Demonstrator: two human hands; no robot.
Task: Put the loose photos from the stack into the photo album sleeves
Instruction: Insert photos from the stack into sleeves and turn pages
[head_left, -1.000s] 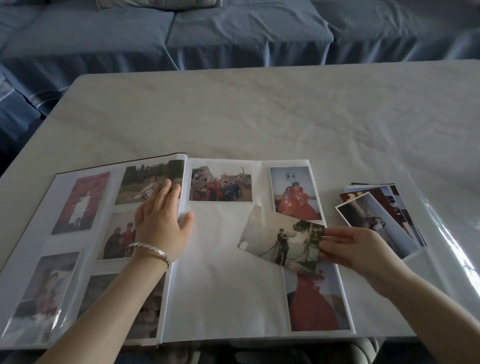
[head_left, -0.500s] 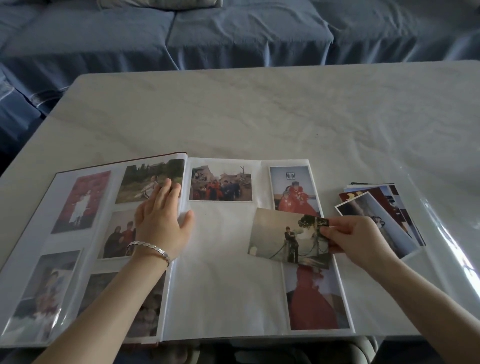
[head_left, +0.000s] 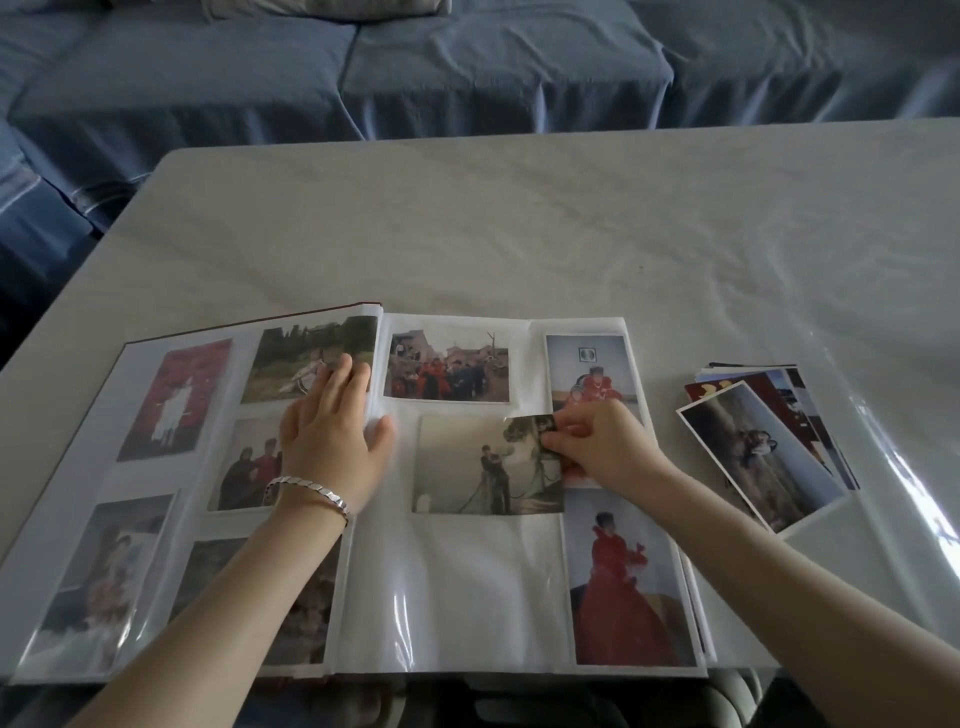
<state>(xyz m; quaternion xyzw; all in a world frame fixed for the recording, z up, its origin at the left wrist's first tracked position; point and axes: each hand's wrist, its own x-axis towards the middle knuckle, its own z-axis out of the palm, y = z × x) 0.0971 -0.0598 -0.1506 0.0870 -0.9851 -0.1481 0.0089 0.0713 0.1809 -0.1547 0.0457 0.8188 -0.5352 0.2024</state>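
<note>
Photo looks light, thin, bendy: right hand pinches its right edge, a sound hold. Left hand, fingers straight, presses the album flat by its spine.

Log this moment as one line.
right hand: pinches right edge of photo | photo: on right page of album, middle row | left hand: flat on left page | stack: on table, right of album

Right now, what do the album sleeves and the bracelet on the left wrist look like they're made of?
Album sleeves: likely thin clear plastic film with a glossy finish; white glare streaks and soft ripples run across them. Bracelet: apparently silver-toned metal, polished; its flat links catch bright highlights.
</note>
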